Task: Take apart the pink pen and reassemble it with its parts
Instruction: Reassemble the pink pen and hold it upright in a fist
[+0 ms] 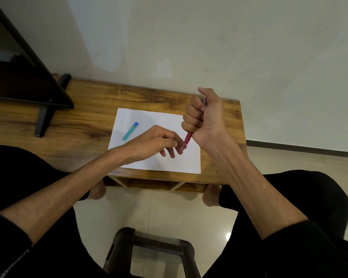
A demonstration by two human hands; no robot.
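Above the wooden table and white paper, the right hand fists around the pink pen, whose lower tip the left hand pinches with loosely spread fingers.

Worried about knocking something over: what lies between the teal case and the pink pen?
Only the left hand, over bare white paper, lies between the teal case and pink pen, in the head view.

No text, label, brand, number or sign can be read.
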